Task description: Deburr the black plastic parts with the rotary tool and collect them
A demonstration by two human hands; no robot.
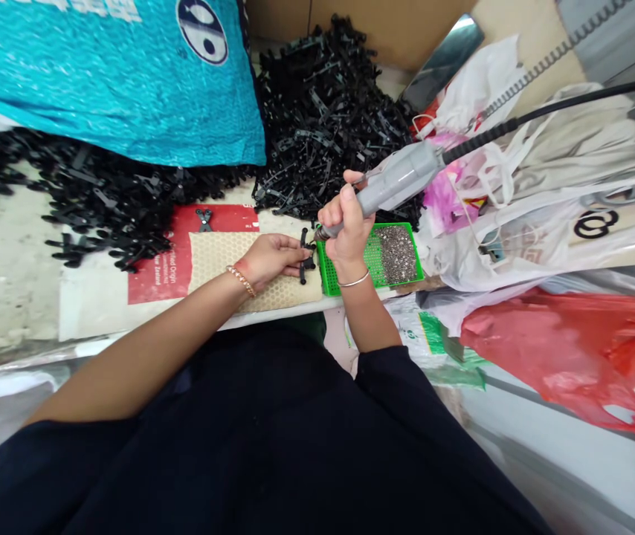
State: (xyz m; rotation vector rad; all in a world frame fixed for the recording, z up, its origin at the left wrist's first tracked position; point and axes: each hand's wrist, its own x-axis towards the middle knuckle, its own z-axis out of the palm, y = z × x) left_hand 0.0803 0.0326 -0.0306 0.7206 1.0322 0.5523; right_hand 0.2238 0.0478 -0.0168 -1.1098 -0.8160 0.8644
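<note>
My left hand (273,260) pinches a small black plastic part (303,271) with several arms, just above the tan honeycomb-patterned mat (222,264). My right hand (349,227) is wrapped around a grey electric screwdriver (407,174), tilted with its tip down and to the left. The tip meets or nearly meets the black part; contact cannot be made out. Right beside them lies a green perforated tray (370,271), partly hidden by my right hand and wrist. Small metal screws (397,253) are heaped in its right side.
A big pile of black plastic parts (329,111) lies behind my hands, and more (105,186) spread leftward under a blue bag (111,82). One joined piece (204,219) rests on red card. A black cable (552,111) runs off right above plastic bags (546,223).
</note>
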